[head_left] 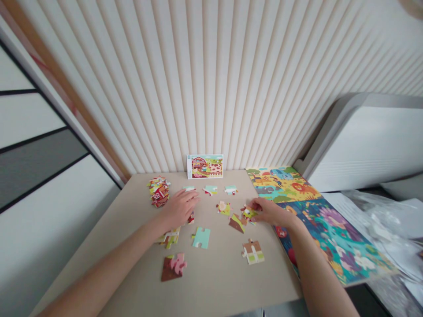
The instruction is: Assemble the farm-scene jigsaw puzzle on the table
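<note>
My left hand (180, 207) lies palm down on the beige table (214, 281), fingers stretched over a puzzle piece (191, 218) that peeks out beneath it. My right hand (269, 211) pinches a yellow-green puzzle piece (248, 213) next to a brown triangular piece (237, 223). Loose pieces lie around: a turquoise one (201, 237), a pink-and-brown one (173, 267), a brown-and-green one (253, 252), and a cluster (170, 237) under my left wrist. A stack of pieces (159, 192) stands at the far left. A farm picture card (205, 166) leans on the wall.
Two finished colourful puzzles (317, 220) cover the table's right side. Three pieces (210, 189) lie in a row near the card. A white appliance (366, 141) stands at the right, with clear plastic bags (386, 220) in front of it. A ribbed wall (211, 79) closes the back.
</note>
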The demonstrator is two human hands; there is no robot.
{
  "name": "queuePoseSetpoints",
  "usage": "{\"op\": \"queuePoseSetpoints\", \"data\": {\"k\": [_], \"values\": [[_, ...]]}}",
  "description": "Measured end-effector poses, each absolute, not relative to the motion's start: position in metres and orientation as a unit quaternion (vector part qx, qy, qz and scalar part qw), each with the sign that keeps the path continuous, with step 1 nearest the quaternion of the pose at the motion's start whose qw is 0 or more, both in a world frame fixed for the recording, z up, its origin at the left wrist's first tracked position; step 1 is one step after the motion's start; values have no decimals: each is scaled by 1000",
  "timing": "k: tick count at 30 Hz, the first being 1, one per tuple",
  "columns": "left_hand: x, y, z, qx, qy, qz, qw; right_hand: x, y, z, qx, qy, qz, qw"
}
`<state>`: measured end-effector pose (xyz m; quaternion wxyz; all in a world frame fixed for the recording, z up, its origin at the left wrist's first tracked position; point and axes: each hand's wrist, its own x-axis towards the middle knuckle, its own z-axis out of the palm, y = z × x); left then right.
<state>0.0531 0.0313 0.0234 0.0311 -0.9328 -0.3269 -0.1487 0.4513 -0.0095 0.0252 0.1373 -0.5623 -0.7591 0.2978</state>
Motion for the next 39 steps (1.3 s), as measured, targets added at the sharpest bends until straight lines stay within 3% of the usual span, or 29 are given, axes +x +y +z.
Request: {"op": "queuePoseSetpoints", "data": {"k": [4,11,17,22,39], "values": [[18,13,16,-910,-365,-193,22,454,-8,25,-556,-743,330,174],[4,1,8,-901,-370,-226,2,437,3,23,-527,-680,352,369],[17,-5,0,-914,-346,-211,-13,430,16,4,-567,-588,367,446],[18,-4,-7,-915,-349,-202,-34,430,17,1,-584,-521,418,462],[18,-4,-7,-911,-350,-209,-57,427,14,7,-602,-525,420,431]]}}
